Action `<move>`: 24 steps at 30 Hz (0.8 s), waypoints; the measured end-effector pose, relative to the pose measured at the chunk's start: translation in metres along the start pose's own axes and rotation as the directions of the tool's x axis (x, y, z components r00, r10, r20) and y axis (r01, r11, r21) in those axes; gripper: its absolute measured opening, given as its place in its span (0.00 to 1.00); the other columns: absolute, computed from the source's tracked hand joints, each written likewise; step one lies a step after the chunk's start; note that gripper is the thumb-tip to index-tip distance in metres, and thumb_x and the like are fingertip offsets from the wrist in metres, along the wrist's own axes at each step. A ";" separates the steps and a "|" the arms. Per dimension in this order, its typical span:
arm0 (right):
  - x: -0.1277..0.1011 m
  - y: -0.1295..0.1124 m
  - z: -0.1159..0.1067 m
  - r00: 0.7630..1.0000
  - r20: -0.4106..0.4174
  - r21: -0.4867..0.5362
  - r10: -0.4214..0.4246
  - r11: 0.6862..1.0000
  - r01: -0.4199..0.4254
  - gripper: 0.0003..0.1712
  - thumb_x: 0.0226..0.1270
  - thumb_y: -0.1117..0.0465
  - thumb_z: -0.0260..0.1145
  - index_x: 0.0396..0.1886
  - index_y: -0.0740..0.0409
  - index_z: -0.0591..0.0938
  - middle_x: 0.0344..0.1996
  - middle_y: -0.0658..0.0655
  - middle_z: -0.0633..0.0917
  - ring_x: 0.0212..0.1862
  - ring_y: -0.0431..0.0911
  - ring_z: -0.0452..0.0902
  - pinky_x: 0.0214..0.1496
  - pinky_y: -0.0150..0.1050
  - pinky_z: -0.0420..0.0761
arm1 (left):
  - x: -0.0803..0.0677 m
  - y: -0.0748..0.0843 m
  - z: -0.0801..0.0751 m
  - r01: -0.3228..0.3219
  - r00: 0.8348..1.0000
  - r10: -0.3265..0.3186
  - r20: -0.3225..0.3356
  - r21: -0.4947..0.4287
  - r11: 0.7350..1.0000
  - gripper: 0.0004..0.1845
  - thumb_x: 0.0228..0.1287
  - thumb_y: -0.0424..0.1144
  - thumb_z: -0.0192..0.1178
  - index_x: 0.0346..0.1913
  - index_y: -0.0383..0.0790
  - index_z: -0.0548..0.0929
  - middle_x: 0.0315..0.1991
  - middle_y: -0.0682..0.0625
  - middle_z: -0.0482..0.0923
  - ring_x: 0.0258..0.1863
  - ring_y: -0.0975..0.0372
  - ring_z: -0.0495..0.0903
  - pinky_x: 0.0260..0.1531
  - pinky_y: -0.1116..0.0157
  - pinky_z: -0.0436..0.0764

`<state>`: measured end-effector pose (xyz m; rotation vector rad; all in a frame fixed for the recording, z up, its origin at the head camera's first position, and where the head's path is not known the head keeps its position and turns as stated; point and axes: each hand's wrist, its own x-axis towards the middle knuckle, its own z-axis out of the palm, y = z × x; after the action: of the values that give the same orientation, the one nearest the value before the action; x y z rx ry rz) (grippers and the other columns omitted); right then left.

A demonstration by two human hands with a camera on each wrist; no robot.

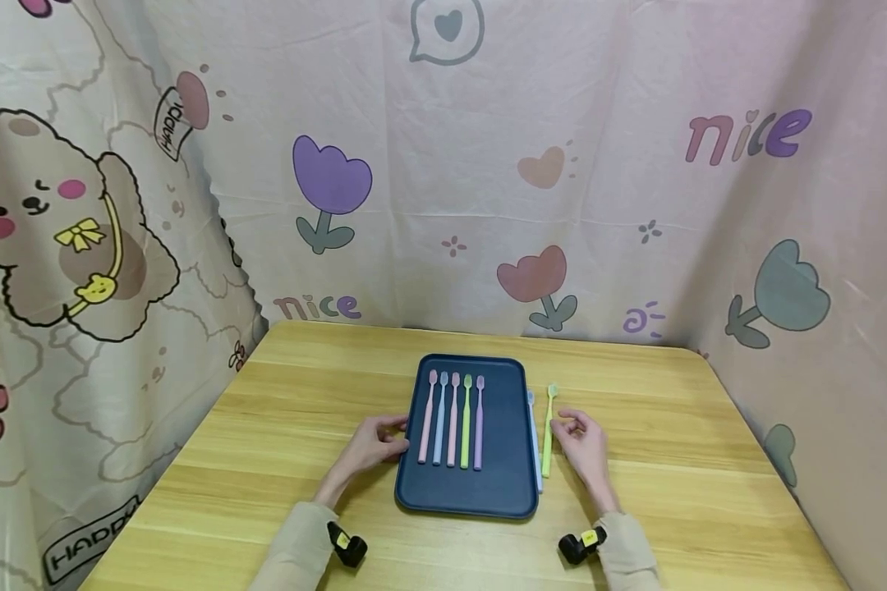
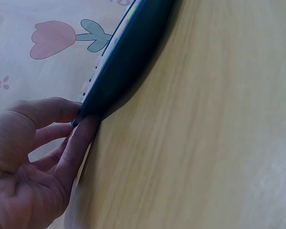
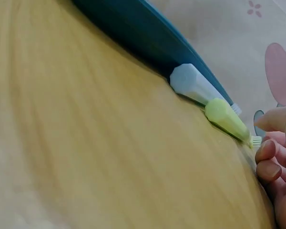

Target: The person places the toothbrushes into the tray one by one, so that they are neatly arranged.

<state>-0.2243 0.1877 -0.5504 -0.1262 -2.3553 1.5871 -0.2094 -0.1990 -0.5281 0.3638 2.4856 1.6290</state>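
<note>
A dark blue tray (image 1: 506,460) lies on the table, its left rim pinched by my left hand (image 1: 373,441); in the left wrist view, fingers (image 2: 62,110) lie above and below the rim. Several toothbrushes stand side by side on the tray's left half: pink (image 1: 426,423), blue (image 1: 439,423), another pink (image 1: 454,423), green (image 1: 466,423) and purple (image 1: 479,423). Off the tray, a light blue toothbrush (image 1: 535,443) lies along its right edge, with a yellow-green toothbrush (image 1: 547,443) beside it. My right hand (image 1: 585,447) is just right of that one, fingers loosely bent, holding nothing.
The wooden table (image 1: 266,460) extends to both sides of the tray. A printed curtain (image 1: 443,205) hangs behind it and along both sides. Each sleeve carries a small black wrist camera, one at the left (image 1: 349,548) and one at the right (image 1: 580,547).
</note>
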 end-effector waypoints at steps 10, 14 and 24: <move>0.002 0.000 -0.002 0.997 0.058 -0.102 0.048 0.994 -0.042 0.15 0.61 0.64 0.73 0.46 0.68 0.85 0.23 0.54 0.84 0.21 0.32 0.71 0.26 0.26 0.72 | 0.000 0.001 0.001 -0.004 1.000 0.004 0.009 -0.014 1.000 0.28 0.63 0.29 0.65 0.65 0.22 0.74 0.54 0.27 0.79 0.29 0.67 0.81 0.30 0.70 0.87; 0.001 0.001 -0.002 0.997 0.060 -0.113 0.049 0.993 -0.042 0.16 0.60 0.63 0.73 0.45 0.68 0.85 0.23 0.54 0.84 0.21 0.32 0.72 0.26 0.26 0.72 | 0.001 0.002 0.002 0.006 1.000 -0.006 0.005 -0.017 1.000 0.28 0.63 0.28 0.65 0.65 0.21 0.74 0.53 0.27 0.79 0.30 0.63 0.81 0.30 0.66 0.88; 0.001 -0.002 -0.003 0.996 0.071 -0.153 0.045 0.988 -0.034 0.16 0.58 0.62 0.73 0.43 0.69 0.86 0.24 0.56 0.86 0.23 0.31 0.73 0.28 0.25 0.73 | 0.000 0.002 0.002 0.019 1.000 -0.019 -0.004 -0.018 1.000 0.28 0.62 0.29 0.65 0.65 0.23 0.75 0.53 0.28 0.80 0.30 0.65 0.81 0.30 0.68 0.87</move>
<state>-0.2240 0.1904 -0.5476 -0.1504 -2.5448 1.4527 -0.2089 -0.1963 -0.5269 0.3346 2.4681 1.6448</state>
